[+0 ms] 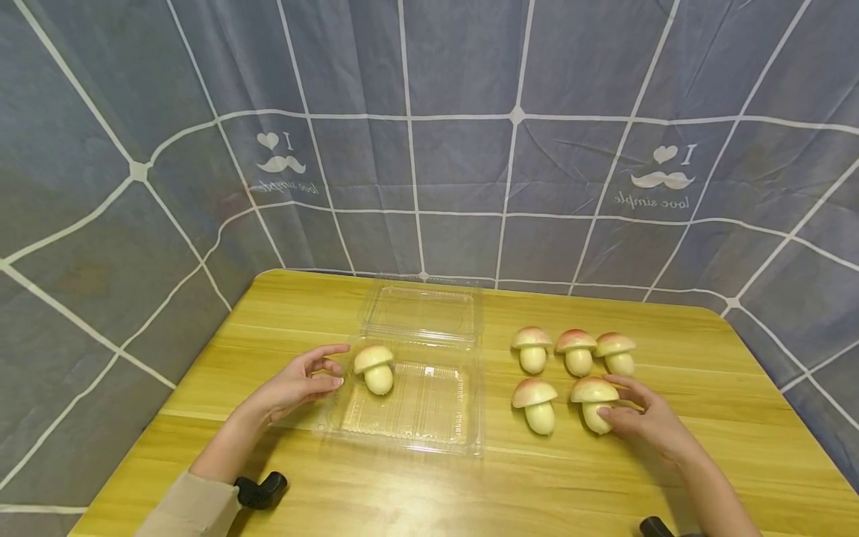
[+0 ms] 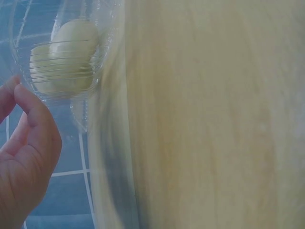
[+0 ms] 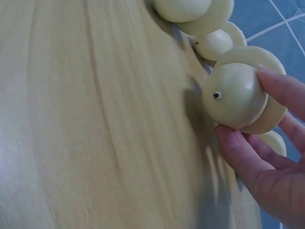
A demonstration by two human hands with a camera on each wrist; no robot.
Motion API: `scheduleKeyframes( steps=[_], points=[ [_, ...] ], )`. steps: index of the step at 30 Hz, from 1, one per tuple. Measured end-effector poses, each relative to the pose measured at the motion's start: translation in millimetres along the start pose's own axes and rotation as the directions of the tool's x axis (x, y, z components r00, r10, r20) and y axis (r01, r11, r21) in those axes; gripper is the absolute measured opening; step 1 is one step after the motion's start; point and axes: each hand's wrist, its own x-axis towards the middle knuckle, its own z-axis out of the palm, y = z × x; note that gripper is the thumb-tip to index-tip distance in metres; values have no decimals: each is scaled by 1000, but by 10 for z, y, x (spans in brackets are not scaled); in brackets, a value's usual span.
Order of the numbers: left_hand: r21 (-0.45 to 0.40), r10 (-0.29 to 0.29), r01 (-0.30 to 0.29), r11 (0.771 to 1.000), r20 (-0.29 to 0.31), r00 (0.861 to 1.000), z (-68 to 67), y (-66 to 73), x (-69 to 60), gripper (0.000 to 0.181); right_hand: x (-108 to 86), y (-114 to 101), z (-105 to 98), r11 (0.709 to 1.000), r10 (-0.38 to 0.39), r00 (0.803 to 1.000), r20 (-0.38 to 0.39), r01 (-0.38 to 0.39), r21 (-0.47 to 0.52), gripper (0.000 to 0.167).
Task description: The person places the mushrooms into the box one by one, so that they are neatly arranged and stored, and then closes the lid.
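A clear plastic clamshell container (image 1: 429, 440) lies with its lid (image 1: 423, 309) folded back toward the curtain. One model mushroom (image 1: 379, 378) with a pinkish cap and cream stem sits inside at its left; the left wrist view shows this mushroom (image 2: 74, 52) through the ribbed wall. My left hand (image 1: 302, 380) holds the container's left edge between thumb and fingers. At the right, my right hand (image 1: 644, 421) pinches the stem and cap of a front-row mushroom (image 1: 593, 399). From the right wrist, that mushroom (image 3: 236, 95) shows a small dark spot on its stem end.
Beside the held mushroom lies another mushroom (image 1: 535, 403), and a row of three, including a middle mushroom (image 1: 577, 350), lies behind. All rest on a yellow wooden table (image 1: 403, 492). A grey-blue checked curtain (image 1: 463, 164) surrounds the back and sides.
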Motion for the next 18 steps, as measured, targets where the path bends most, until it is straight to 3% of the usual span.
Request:
scheduleKeyframes(
  steps=[7, 18],
  points=[
    [9, 0, 0, 1000, 1, 1000, -5, -1, -4, 67, -26, -14, -30, 993, -46, 999, -4, 47, 111, 48],
    [20, -8, 8, 1000, -9, 1000, -7, -15, 9, 66, -47, -147, -95, 974, -97, 995, 34, 88, 208, 44]
  ],
)
